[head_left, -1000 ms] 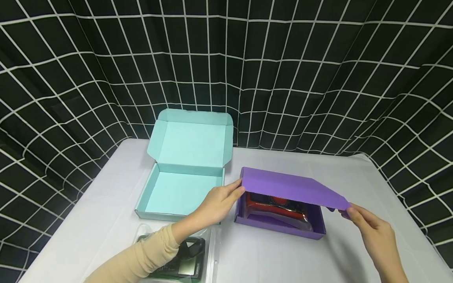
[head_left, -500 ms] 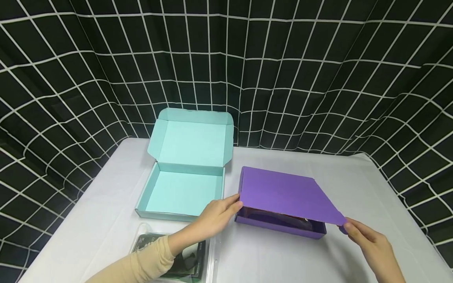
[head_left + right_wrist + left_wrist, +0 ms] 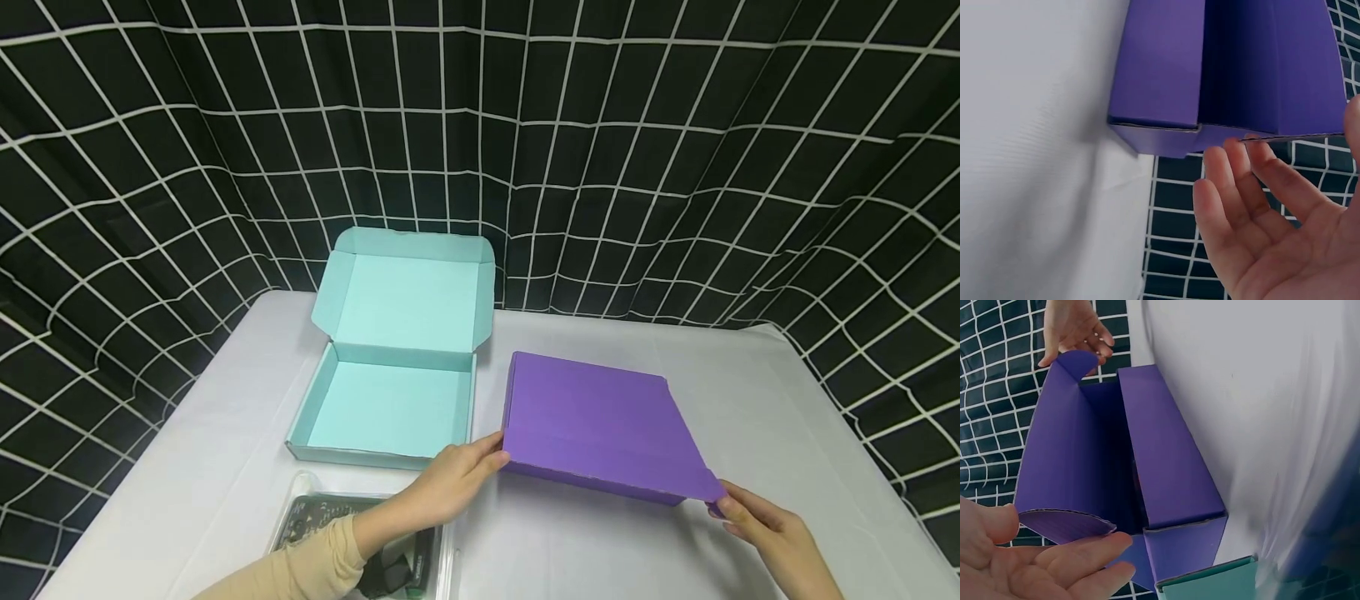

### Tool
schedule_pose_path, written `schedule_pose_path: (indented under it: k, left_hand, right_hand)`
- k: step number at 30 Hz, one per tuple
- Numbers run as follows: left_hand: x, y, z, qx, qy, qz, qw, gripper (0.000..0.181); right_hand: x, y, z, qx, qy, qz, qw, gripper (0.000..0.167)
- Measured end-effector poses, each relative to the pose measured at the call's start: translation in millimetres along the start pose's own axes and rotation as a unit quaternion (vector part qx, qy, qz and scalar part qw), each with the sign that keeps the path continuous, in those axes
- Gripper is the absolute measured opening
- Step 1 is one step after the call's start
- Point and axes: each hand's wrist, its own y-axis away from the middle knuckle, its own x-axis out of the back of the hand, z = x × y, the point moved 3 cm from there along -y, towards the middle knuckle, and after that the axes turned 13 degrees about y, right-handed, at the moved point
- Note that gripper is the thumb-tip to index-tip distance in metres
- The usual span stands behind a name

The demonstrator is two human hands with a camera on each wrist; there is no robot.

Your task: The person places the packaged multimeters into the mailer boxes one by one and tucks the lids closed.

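Observation:
A purple cardboard box [image 3: 592, 417] sits right of centre in the head view, its lid lowered almost onto the base. My left hand [image 3: 450, 487] holds the lid's front left corner; in the left wrist view the thumb is at the lid's edge and the fingers [image 3: 1094, 553] lie against the side flap [image 3: 1063, 524]. At the front right corner my right hand [image 3: 772, 529] pinches the lid between thumb and fingers. Both wrist views show a gap between the lid and the base's front wall [image 3: 1169, 450]. The box's contents are nearly all hidden.
A light teal box [image 3: 390, 408] stands with its lid up, left of the purple box. In front of it, partly under my left forearm, lies a clear plastic package [image 3: 322, 517] with a dark device inside. White cloth covers the table [image 3: 570, 550]; a black gridded curtain [image 3: 585, 167] hangs behind.
Both hands have brought the purple lid down and toward me. The red package inside, visible a second ago, is covered in the head view. The teal box has stayed in place.

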Motion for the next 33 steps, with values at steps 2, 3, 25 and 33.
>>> schedule_pose_path:
  k: [2, 3, 25, 33]
  left_hand:
    - [-0.6, 0.1, -1.1, 0.0, 0.001, -0.008, 1.0, 0.058]
    - [-0.5, -0.2, -1.5, 0.003, 0.002, -0.013, 0.9999, 0.058]
    - [-4.2, -20.0, -19.8, 0.178, 0.247, -0.037, 0.9518, 0.063]
    - [-5.9, -20.3, -19.3, 0.185, 0.256, -0.025, 0.9484, 0.064]
  right_hand:
    - [-2, -0.1, 2, -0.007, -0.007, -0.011, 0.9999, 0.051]
    - [-3, -0.5, 2, -0.01, -0.012, -0.019, 0.9997, 0.052]
    - [-12, -3.3, 4, -0.036, -0.025, -0.138, 0.9894, 0.069]
    - [-16, -5.5, 1, -0.054, -0.163, -0.173, 0.9699, 0.072]
